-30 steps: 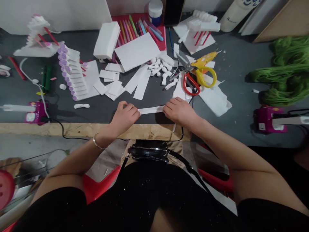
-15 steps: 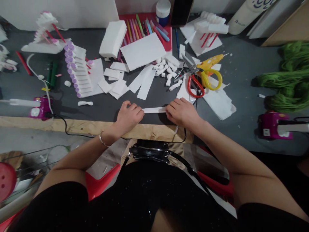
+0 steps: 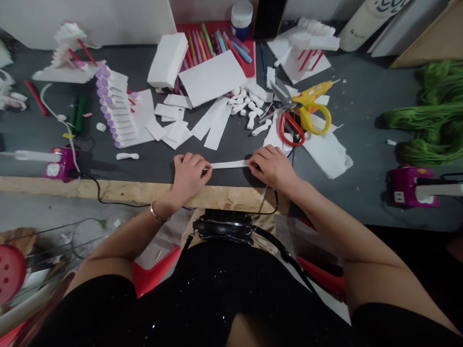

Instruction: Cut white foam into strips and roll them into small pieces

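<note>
A narrow white strip (image 3: 230, 165), seemingly folded paper, lies level between my hands near the table's front edge. My left hand (image 3: 190, 174) pinches its left end between thumb and fingertips. At the other end, my right hand (image 3: 272, 166) is closed with curled fingers on the strip. Beyond it on the dark tabletop lie two flat white paper strips (image 3: 217, 127) and a heap of small white twisted pieces (image 3: 246, 101). Scissors (image 3: 294, 127) with one red and one yellow handle rest on white sheets, just past my right hand.
A model of white steps with purple discs (image 3: 115, 106) stands on the left. Behind are a white block stack (image 3: 167, 60), felt pens (image 3: 202, 46) and a lidded jar (image 3: 241, 20). Purple glue-gun-like devices (image 3: 407, 188) sit at both sides. Green yarn (image 3: 430, 115) lies right.
My left hand has shifted slightly left and its fingers have bunched up at the strip's end. My right hand stays nearly in place, still gripping the other end.
</note>
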A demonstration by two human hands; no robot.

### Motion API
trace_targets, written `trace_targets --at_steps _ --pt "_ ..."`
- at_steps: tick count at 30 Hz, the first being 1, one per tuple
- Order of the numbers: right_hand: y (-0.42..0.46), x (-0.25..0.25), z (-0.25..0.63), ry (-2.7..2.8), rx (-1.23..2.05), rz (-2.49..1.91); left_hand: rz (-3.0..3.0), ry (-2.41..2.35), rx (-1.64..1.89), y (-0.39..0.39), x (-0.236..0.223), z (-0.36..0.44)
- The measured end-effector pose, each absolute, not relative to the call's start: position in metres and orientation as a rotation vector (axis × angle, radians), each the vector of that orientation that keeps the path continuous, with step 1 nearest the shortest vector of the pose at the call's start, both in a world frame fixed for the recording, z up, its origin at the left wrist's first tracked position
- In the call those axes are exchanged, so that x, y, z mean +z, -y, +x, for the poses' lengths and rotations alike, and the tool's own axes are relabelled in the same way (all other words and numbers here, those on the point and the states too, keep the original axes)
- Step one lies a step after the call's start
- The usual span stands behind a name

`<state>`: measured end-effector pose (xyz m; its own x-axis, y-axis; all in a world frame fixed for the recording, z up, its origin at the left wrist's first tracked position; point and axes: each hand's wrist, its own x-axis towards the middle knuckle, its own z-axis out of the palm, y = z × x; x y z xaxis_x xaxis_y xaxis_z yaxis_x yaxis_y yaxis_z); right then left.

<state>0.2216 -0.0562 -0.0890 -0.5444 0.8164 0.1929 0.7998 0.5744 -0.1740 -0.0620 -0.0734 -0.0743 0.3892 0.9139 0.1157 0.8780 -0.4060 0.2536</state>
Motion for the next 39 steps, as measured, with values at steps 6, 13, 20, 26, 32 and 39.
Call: trace_targets --at_steps 6,13,20,26,32,39 --pt "0.058 -0.091 0.222 2.465 0.201 -1.382 2.396 -1.670 0.383 0.072 -0.078 -0.066" --pt "0.056 -0.094 0.225 2.433 0.211 -1.404 2.313 -1.679 0.393 0.071 -0.079 -0.069" --pt "0.049 -0.091 0.228 2.486 0.254 -1.474 2.254 -1.647 0.346 0.060 -0.074 -0.072" --pt "0.046 -0.091 0.230 2.439 0.305 -1.493 2.183 -1.643 0.275 0.053 -0.068 -0.072" --pt "0.043 -0.094 0.230 2.371 0.319 -1.477 2.170 -1.630 0.282 0.051 -0.069 -0.073" --pt "0.041 -0.093 0.232 2.330 0.402 -1.448 2.130 -1.632 0.326 0.055 -0.075 -0.073"
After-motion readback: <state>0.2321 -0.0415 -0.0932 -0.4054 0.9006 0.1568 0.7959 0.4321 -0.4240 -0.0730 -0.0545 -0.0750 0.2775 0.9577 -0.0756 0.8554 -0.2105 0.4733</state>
